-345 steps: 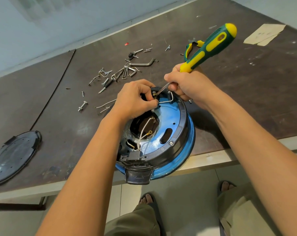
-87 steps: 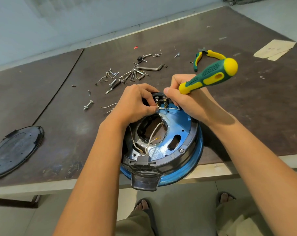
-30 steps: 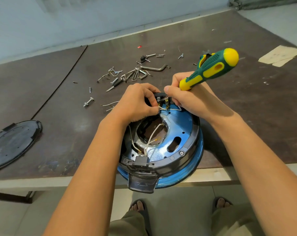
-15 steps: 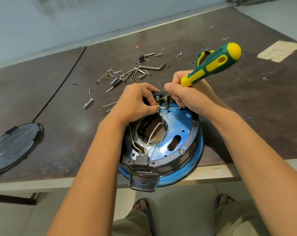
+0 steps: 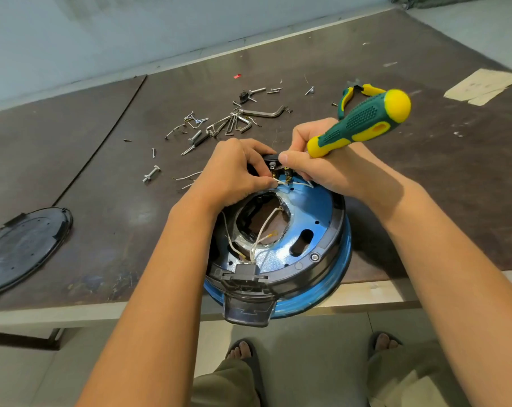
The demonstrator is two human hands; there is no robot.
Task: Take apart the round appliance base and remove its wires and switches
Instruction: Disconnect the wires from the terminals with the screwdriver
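Note:
The round blue-and-black appliance base (image 5: 313, 218) lies upside down at the table's near edge, partly overhanging it. White wires (image 5: 262, 230) run from a black connector block (image 5: 244, 271) at its near rim across the central opening. My left hand (image 5: 234, 174) pinches a white wire at the far rim, beside a small switch with brass terminals (image 5: 279, 171). My right hand (image 5: 322, 168) grips a green-and-yellow screwdriver (image 5: 363, 121), its handle pointing up and right; the tip is hidden behind my fingers at the switch.
Loose screws, bolts and hex keys (image 5: 228, 124) lie scattered behind the base. Yellow-handled pliers (image 5: 354, 95) lie behind the screwdriver. A black round cover plate (image 5: 22, 251) sits at the left edge. A taped paper patch (image 5: 481, 86) is at far right. My sandalled feet show below the table edge.
Both hands stay at the switch on the far rim. The screwdriver handle has tipped slightly lower to the right over the last second; the base has not moved.

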